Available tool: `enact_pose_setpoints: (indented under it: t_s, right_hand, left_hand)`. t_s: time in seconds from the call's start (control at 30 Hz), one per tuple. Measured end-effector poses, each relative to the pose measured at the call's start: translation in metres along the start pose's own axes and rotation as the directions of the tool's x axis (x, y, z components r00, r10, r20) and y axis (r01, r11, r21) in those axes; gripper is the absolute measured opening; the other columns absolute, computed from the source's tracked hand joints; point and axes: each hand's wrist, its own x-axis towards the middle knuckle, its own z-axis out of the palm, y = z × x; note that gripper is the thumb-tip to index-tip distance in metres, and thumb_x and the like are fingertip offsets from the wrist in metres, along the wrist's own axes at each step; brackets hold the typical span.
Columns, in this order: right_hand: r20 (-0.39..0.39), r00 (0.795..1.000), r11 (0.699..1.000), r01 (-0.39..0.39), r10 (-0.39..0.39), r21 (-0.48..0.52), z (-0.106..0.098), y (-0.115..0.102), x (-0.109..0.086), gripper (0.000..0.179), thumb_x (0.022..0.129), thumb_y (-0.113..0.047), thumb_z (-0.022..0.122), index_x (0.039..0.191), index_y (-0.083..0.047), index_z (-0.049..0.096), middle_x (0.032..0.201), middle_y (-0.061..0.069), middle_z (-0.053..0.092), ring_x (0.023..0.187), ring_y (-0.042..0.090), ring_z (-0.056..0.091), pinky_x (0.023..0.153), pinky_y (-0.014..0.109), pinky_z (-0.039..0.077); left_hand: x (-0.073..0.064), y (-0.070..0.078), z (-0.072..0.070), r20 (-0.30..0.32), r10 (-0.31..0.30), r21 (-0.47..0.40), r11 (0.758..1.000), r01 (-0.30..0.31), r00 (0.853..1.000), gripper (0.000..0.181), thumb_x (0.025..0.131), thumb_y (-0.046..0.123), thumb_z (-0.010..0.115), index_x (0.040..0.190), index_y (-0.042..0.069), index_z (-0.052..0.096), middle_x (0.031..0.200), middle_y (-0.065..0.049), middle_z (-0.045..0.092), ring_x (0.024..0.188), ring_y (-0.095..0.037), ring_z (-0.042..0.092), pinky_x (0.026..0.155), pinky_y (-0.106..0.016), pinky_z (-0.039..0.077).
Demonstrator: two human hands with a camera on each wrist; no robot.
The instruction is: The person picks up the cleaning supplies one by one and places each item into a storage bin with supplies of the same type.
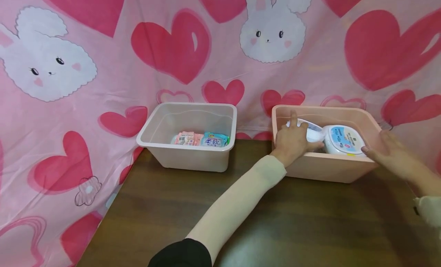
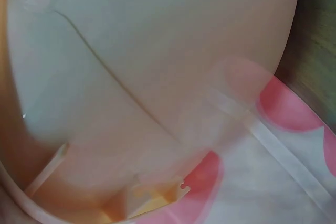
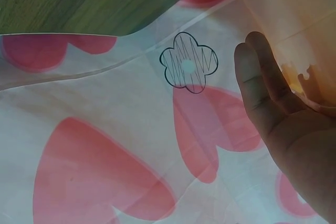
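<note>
A peach plastic bin (image 1: 320,167) stands at the right of the table, with two white tubs inside. My left hand (image 1: 291,140) reaches over its front left and grips the left tub (image 1: 314,134), which sits tilted and is partly covered by the fingers. The right tub (image 1: 344,140), with a blue and white label on its lid, lies beside it. At the bin's right end is my right hand (image 1: 396,156), its fingers straight along the outer wall and its thumb near the right tub. A pale surface fills much of the left wrist view, too close to make out.
A whitish plastic bin (image 1: 189,160) stands to the left, holding a pink packet (image 1: 187,138) and a teal packet (image 1: 214,139) of soft goods. Both bins rest on a dark brown wooden table (image 1: 275,221). A pink curtain (image 1: 220,56) with hearts and rabbits hangs behind and at the left.
</note>
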Motion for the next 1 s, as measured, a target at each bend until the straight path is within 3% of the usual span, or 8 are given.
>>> enact_pose_setpoints:
  t_s: [0.13, 0.23, 0.37, 0.5, 0.57, 0.8, 0.9, 1.0]
  right_hand:
    - [-0.010, 1.000, 1.000, -0.004, 0.004, 0.004, 0.000, -0.002, -0.002, 0.102, 0.100, -0.058, 0.045, 0.152, -0.003, -0.024, 0.154, 0.032, -0.027, 0.140, 0.057, -0.022, 0.101, 0.081, -0.007]
    - [-0.008, 1.000, 1.000, -0.021, 0.021, 0.014, 0.002, -0.005, -0.004, 0.102, 0.099, -0.059, 0.045, 0.152, -0.006, -0.025, 0.155, 0.032, -0.027, 0.140, 0.058, -0.021, 0.100, 0.083, -0.005]
    - [-0.005, 1.000, 1.000, -0.029, 0.029, 0.000, 0.002, -0.008, -0.004, 0.103, 0.099, -0.061, 0.045, 0.153, -0.007, -0.024, 0.155, 0.032, -0.025, 0.140, 0.059, -0.018, 0.098, 0.084, -0.003]
    - [-0.004, 1.000, 1.000, 0.007, -0.007, -0.008, -0.002, -0.006, 0.001, 0.101, 0.100, -0.057, 0.044, 0.152, -0.004, -0.024, 0.155, 0.034, -0.025, 0.140, 0.059, -0.019, 0.100, 0.082, -0.005]
    - [-0.008, 1.000, 1.000, 0.011, -0.011, -0.001, -0.002, -0.004, 0.003, 0.101, 0.100, -0.057, 0.045, 0.152, -0.004, -0.024, 0.155, 0.034, -0.025, 0.140, 0.059, -0.019, 0.101, 0.081, -0.006]
    - [-0.096, 0.994, 0.999, 0.041, -0.044, -0.027, 0.006, -0.003, 0.005, 0.096, 0.102, -0.054, 0.047, 0.157, -0.001, -0.012, 0.158, 0.036, -0.011, 0.143, 0.058, -0.009, 0.107, 0.077, -0.002]
    - [-0.279, 0.955, 0.988, 0.064, -0.103, -0.142, 0.020, -0.011, -0.002, 0.089, 0.101, -0.053, 0.049, 0.159, 0.003, 0.011, 0.155, 0.039, 0.016, 0.138, 0.063, 0.016, 0.110, 0.076, 0.009]
    - [-0.393, 0.909, 0.974, 0.051, -0.136, -0.220, 0.040, -0.034, -0.017, 0.090, 0.099, -0.060, 0.049, 0.158, 0.002, 0.019, 0.151, 0.039, 0.022, 0.134, 0.063, 0.021, 0.110, 0.075, 0.009]
  left_hand:
    - [0.002, -0.003, 0.001, 0.023, 0.012, -0.044, 0.999, -0.011, 1.000, 0.078, 0.080, 0.087, 0.049, 0.140, 0.039, 0.060, 0.164, -0.008, 0.027, 0.089, -0.013, 0.064, 0.062, -0.023, 0.054]
    - [0.001, -0.011, -0.001, 0.107, 0.095, -0.074, 0.993, -0.087, 0.990, 0.068, 0.086, 0.082, 0.046, 0.133, 0.037, 0.066, 0.143, -0.002, 0.056, 0.091, -0.012, 0.063, 0.063, -0.023, 0.053]
    - [-0.003, -0.023, -0.008, 0.243, 0.279, -0.156, 0.956, -0.247, 0.929, 0.062, 0.094, 0.075, 0.043, 0.139, 0.038, 0.063, 0.129, 0.004, 0.065, 0.127, -0.015, 0.050, 0.086, -0.025, 0.052]
    - [-0.008, -0.035, -0.013, 0.316, 0.397, -0.274, 0.908, -0.318, 0.862, 0.068, 0.093, 0.075, 0.044, 0.154, 0.047, 0.036, 0.166, 0.005, 0.020, 0.147, -0.008, 0.025, 0.110, -0.027, 0.036]
    - [-0.010, -0.040, -0.012, 0.303, 0.430, -0.305, 0.889, -0.341, 0.851, 0.073, 0.092, 0.076, 0.045, 0.157, 0.047, 0.029, 0.168, 0.008, 0.007, 0.146, -0.002, 0.023, 0.114, -0.027, 0.030]
    - [-0.033, -0.065, 0.008, 0.074, 0.494, -0.264, 0.847, -0.461, 0.866, 0.074, 0.095, 0.070, 0.048, 0.159, 0.035, 0.033, 0.167, 0.004, 0.017, 0.150, -0.006, 0.016, 0.122, -0.034, 0.001]
    - [-0.050, -0.081, 0.011, -0.007, 0.493, -0.162, 0.858, -0.487, 0.870, 0.074, 0.096, 0.068, 0.047, 0.159, 0.032, 0.034, 0.167, -0.001, 0.019, 0.153, -0.015, 0.008, 0.122, -0.040, -0.004]
    - [-0.069, -0.098, 0.009, -0.055, 0.478, -0.066, 0.874, -0.481, 0.877, 0.075, 0.097, 0.068, 0.047, 0.160, 0.030, 0.034, 0.168, -0.003, 0.016, 0.154, -0.021, 0.003, 0.122, -0.043, -0.007]
